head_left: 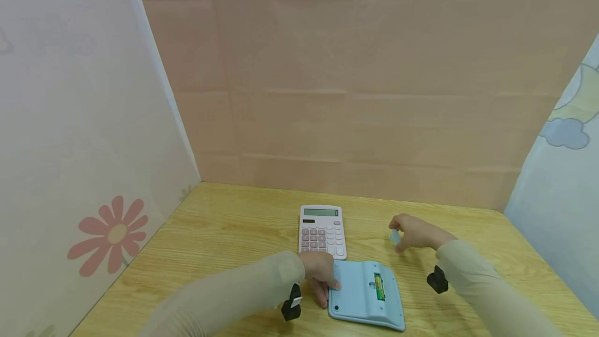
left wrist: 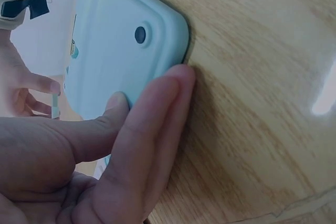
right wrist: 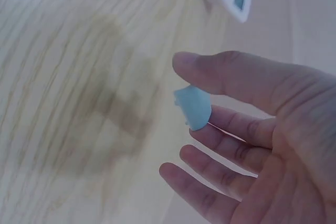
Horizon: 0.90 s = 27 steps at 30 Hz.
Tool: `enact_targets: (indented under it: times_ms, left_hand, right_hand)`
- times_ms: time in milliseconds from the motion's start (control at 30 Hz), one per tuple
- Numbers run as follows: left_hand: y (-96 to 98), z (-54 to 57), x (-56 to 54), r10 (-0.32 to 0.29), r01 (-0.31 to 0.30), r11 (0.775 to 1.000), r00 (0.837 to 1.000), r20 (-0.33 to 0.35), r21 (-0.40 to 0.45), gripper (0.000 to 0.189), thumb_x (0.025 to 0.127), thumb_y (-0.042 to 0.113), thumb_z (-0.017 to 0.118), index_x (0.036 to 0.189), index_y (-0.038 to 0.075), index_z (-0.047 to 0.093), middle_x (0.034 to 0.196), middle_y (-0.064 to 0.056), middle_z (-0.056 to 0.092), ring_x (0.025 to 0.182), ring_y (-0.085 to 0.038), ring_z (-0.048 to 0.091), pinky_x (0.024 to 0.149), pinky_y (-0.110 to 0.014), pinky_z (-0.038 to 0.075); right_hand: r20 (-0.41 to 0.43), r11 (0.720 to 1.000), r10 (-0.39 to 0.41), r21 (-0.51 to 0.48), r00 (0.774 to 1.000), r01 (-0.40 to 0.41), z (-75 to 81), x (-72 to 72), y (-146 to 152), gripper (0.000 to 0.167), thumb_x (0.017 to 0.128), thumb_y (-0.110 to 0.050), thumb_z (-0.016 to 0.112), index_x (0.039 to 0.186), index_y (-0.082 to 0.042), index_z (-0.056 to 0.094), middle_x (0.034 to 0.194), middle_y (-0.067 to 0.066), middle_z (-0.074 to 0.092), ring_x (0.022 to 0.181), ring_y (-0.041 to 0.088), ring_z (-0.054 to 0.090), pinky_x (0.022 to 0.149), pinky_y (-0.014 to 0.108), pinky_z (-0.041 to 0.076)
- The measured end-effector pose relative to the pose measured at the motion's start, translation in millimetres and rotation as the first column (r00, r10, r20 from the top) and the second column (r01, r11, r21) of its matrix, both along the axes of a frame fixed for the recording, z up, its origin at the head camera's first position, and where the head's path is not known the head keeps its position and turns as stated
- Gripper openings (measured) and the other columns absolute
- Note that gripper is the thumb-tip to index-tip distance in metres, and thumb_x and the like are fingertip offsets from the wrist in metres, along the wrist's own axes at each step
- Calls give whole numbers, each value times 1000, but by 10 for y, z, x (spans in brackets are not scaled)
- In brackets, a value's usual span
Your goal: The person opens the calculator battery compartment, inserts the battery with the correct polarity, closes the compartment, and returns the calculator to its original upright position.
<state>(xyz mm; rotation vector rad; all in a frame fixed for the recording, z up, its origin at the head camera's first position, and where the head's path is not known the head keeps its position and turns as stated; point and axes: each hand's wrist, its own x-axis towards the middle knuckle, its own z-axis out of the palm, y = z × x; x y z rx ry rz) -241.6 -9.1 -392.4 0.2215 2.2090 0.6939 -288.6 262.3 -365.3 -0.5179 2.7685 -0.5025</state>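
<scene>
A light blue calculator [head_left: 351, 293] lies face down on the table, its battery slot uncovered with a green battery [head_left: 379, 287] in it. My left hand [head_left: 320, 274] holds its left edge; in the left wrist view the thumb [left wrist: 116, 106] rests on the back and the fingers [left wrist: 157, 108] lie along the side. Off to the right and above the table, my right hand [head_left: 415, 233] pinches a small light blue battery cover [right wrist: 194, 107] between thumb and fingertips, with small tabs showing on one edge. The other right fingers are spread loosely.
A pink calculator [head_left: 322, 230] lies face up just behind the blue one, keys and screen showing. The wooden table [head_left: 243, 222] meets a tan backdrop at the back, with patterned panels at left and right. Black straps [head_left: 437, 280] sit on both wrists.
</scene>
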Motion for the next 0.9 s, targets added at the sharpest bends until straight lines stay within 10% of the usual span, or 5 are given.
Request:
enact_targets:
  times_ms: [900]
  left_hand:
    - [-9, -19, -6, -14, 14, 1000, 1000, -23, -15, 31, 88, 21, 72, 74, -4, 59, 65, -19, 69, 73, -33, 72, 73, -25, 56]
  right_hand:
    - [-30, 980, 127, -148, 991, -130, 139, 764, -448, 52, 72, -32, 85, 110, -6, 59, 106, 3, 57, 101, 29, 56, 79, 45, 51]
